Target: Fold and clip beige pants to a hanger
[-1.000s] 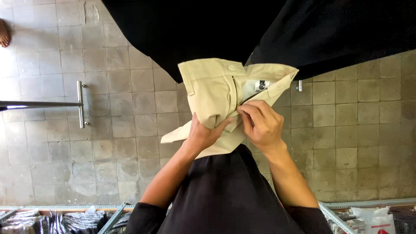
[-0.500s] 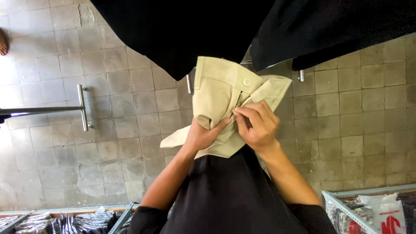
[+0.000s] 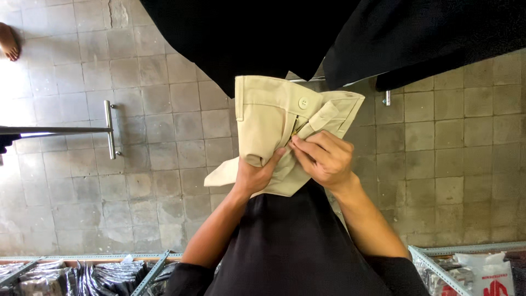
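Head view, centre frame: beige trousers [image 3: 268,131] held up in the air w/ waistband toward the top of frame, long axis roughly vertical, rest bunched below toward the person's chest. Fly partly open — button [image 3: 303,102] and zipper [image 3: 296,127] showing. Left hand [image 3: 253,174] closed around a gathered fold of the fabric, thumb up. Right hand [image 3: 324,159] curled, fingertips pinching at the zipper's lower end. Black cloth [image 3: 263,38] hangs across upper frame; metal rack [image 3: 109,129] at left.

Trousers [image 3: 274,126] between both hands, metal bar [image 3: 109,129] well left
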